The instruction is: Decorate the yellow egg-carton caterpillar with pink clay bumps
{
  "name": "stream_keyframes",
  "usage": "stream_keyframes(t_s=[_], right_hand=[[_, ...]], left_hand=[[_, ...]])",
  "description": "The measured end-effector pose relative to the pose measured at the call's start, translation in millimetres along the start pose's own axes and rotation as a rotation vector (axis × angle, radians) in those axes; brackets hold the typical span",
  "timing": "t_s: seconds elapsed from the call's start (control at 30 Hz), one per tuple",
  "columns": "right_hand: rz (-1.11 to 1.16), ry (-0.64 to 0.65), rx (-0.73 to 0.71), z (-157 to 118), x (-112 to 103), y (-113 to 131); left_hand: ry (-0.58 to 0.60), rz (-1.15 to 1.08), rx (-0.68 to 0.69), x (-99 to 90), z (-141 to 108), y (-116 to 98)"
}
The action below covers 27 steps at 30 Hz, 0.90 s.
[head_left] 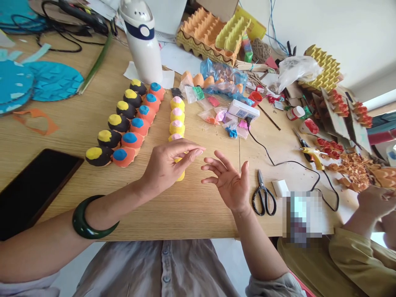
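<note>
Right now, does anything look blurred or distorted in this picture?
In the head view, the left hand and right hand look sharp in even light; a pixelated patch hides something at the table edge, and the wide lens tilts the table.

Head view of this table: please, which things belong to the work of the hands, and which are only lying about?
Belonging to the work: left hand over pink-and-yellow egg-carton cups; right hand; blue-and-orange cups; yellow-and-black cups.

Lying about: scissors; hot glue gun; white bottle.
</note>
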State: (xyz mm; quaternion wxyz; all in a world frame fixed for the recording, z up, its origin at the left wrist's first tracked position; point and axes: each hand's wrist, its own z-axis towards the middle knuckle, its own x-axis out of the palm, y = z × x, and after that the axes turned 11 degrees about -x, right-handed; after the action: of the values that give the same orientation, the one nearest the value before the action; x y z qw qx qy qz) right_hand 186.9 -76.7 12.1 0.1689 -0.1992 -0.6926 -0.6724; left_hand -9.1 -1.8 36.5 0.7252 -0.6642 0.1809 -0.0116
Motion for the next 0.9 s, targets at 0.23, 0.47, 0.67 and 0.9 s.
stream_keyframes(t_s=[0.23, 0.47, 0.67, 0.9], right_hand=[[0.022, 0.019, 0.066, 1, 0, 0], [0.119, -0.077, 0.118, 3, -7, 0], [0.122, -0.079, 0.067, 1, 3, 2], [0.108, -0.081, 0.059, 0, 5, 4]], left_hand=[[0.118, 0.109, 0.154, 4.6, 2, 3], [0.004, 0.051, -0.043, -3.2, 3, -5], [-0.053, 0.261, 0.406, 5.6, 4, 4], [-0.017, 0.351, 0.469, 7.7, 5, 15]])
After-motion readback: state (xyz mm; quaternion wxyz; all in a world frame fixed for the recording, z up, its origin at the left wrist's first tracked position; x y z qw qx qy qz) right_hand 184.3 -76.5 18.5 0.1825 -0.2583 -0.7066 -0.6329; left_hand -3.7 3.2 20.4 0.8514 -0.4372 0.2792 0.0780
